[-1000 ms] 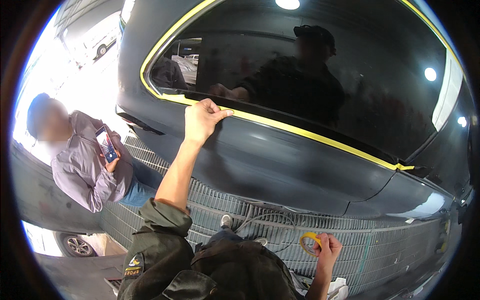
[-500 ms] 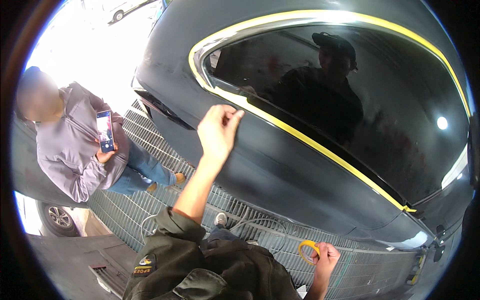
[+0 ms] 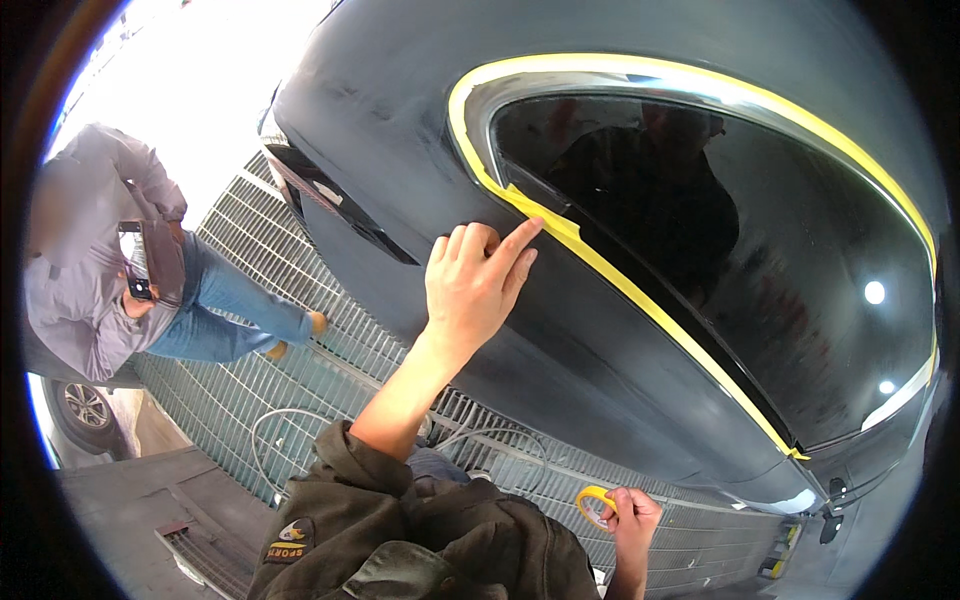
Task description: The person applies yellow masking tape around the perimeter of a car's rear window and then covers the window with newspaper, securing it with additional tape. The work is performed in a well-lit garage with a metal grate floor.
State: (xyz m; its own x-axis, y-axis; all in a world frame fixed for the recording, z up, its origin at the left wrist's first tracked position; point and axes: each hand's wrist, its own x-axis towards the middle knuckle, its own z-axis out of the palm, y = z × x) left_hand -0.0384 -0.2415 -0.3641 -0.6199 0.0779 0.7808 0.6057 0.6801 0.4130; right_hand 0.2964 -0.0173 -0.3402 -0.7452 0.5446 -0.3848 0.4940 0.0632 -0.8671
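Yellow masking tape [image 3: 640,291] runs along the edge of the dark car window [image 3: 800,240], over the bare dark grey body panel [image 3: 590,380]. My left hand [image 3: 468,285] presses its outstretched index fingertip on the tape near the window's rear corner. There, a wider, slightly raised piece of tape overlaps the strip. The thumb is apart from the index finger, the other fingers are loosely bent, and nothing shows in the hand. Low on the right, away from the car, my right hand [image 3: 632,520] grips a yellow tape roll [image 3: 595,508] by its rim.
On the left a person [image 3: 90,260] stands holding a phone [image 3: 136,265]. Metal floor grating [image 3: 240,360] lies under us, with a thin hose [image 3: 262,440] looped over it. The tail light [image 3: 335,205] is left of my hand. Another car's wheel [image 3: 85,405] shows at lower left.
My left hand has gone from a pinch beside the tape to its index fingertip on it, slightly right. The view has shifted. The right hand still holds the roll.
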